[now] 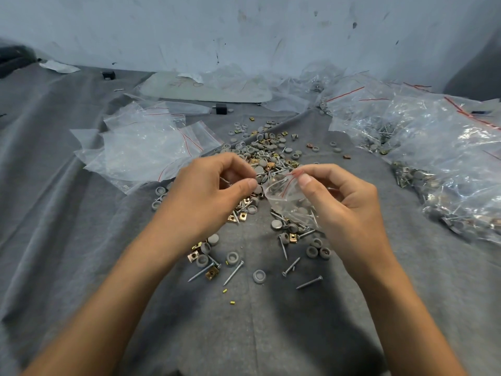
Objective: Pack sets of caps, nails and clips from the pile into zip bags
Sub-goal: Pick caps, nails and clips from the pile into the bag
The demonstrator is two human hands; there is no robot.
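Note:
A pile [267, 156] of grey caps, silver nails and brass clips lies spread on the grey cloth in the middle. My right hand [344, 196] pinches the red-lined mouth of a small clear zip bag [287, 196] just above the pile; caps and nails show through its plastic. My left hand [214, 191] is beside the bag's mouth, thumb and fingers pinched on a few thin nails [250, 177]. More caps, nails and clips [233, 259] lie scattered nearer to me, under my forearms.
Empty zip bags [146, 145] lie in a heap at the left. Filled zip bags [439, 164] are stacked at the right. A flat pale sheet [206, 89] and small black blocks [221, 108] lie near the back wall. Grey cloth [67, 213] covers the surface.

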